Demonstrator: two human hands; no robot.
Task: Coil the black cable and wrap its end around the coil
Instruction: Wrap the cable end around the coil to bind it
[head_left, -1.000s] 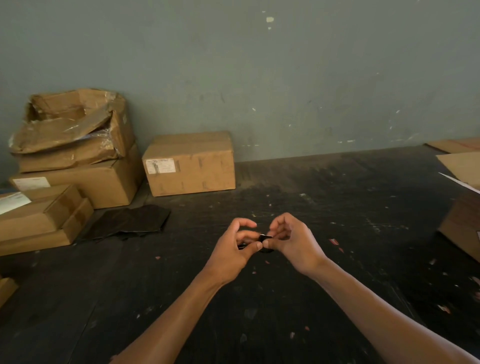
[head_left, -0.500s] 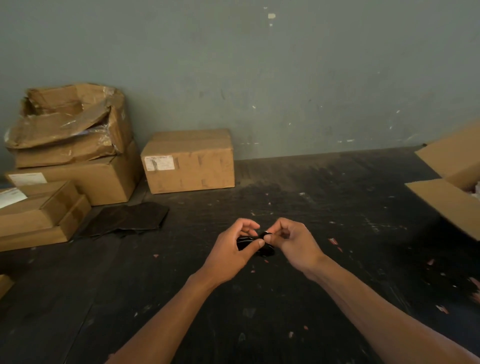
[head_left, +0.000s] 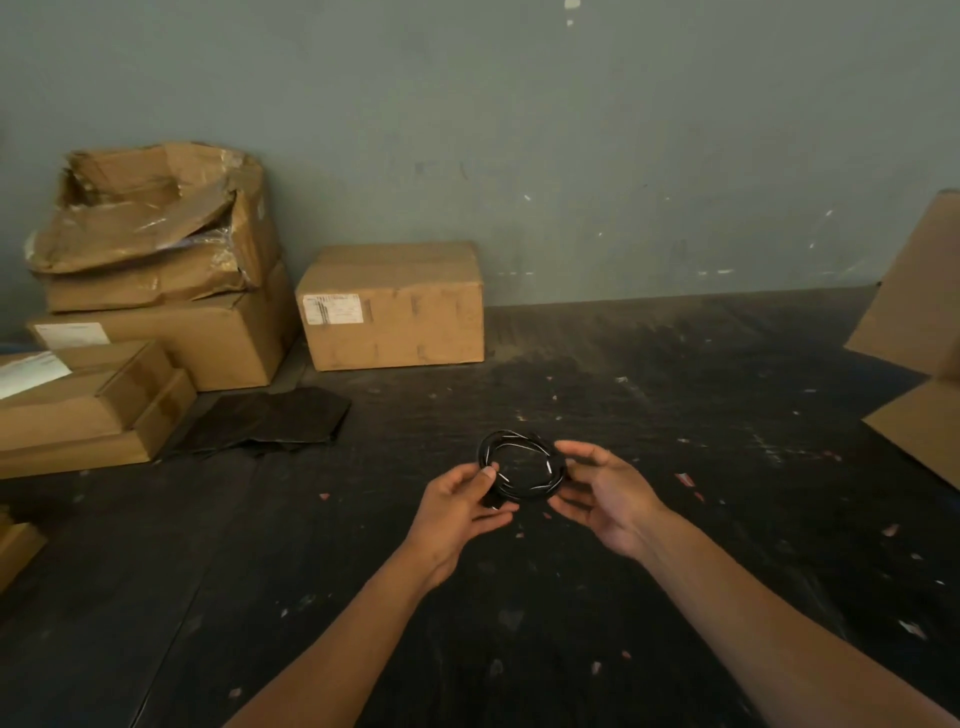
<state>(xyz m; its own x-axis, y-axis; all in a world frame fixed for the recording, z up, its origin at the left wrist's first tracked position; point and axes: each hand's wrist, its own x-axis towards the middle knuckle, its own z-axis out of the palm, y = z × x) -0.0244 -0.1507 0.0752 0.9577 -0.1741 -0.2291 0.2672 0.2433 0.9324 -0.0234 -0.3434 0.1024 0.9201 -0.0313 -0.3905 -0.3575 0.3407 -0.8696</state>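
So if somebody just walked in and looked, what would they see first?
Probably the two hands in the middle, the left hand and the right hand, holding a round coil of black cable between them above the dark floor. After that, the pile of brown cardboard boxes against the wall on the left, the top one crushed and torn open. One tidy closed box sits beside the pile.

A grey-green wall (head_left: 571, 156) is rising behind a dark, speckled floor (head_left: 649, 389). Cardboard boxes (head_left: 156, 312) are standing stacked at the left against the wall, a single box (head_left: 395, 306) sitting beside them. Dim light is falling evenly.
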